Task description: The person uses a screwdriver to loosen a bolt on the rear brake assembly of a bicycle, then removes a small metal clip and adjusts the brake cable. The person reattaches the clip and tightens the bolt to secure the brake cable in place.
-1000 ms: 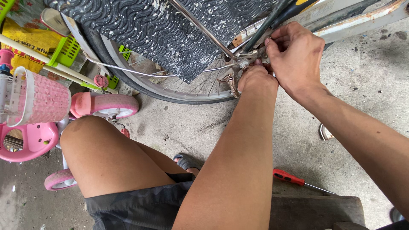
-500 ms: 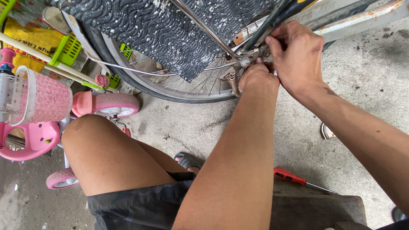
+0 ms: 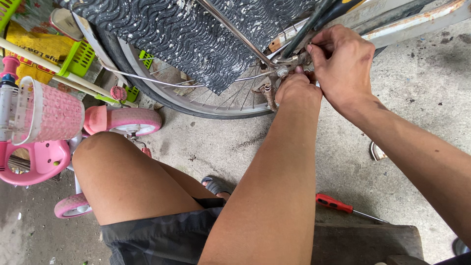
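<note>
Both my hands meet at the rear axle (image 3: 283, 68) of a bicycle wheel (image 3: 196, 98). My left hand (image 3: 294, 88) is curled under the axle, its fingers closed against the metal parts there. My right hand (image 3: 341, 61) comes from the right and pinches a small metal part at the frame end beside the axle. A rusty coil spring (image 3: 269, 95) hangs just left of my left hand. What sits between the fingers is hidden. A dark patterned mat (image 3: 196, 34) drapes over the wheel.
A pink child's tricycle (image 3: 49, 132) with a basket stands at the left. My bare knee (image 3: 113, 176) fills the lower middle. A red-handled screwdriver (image 3: 338, 203) lies on the concrete floor near a wooden board (image 3: 363, 243). Green plastic baskets (image 3: 78, 59) sit behind the wheel.
Both hands stay at the axle with only small finger shifts; the view has barely drifted.
</note>
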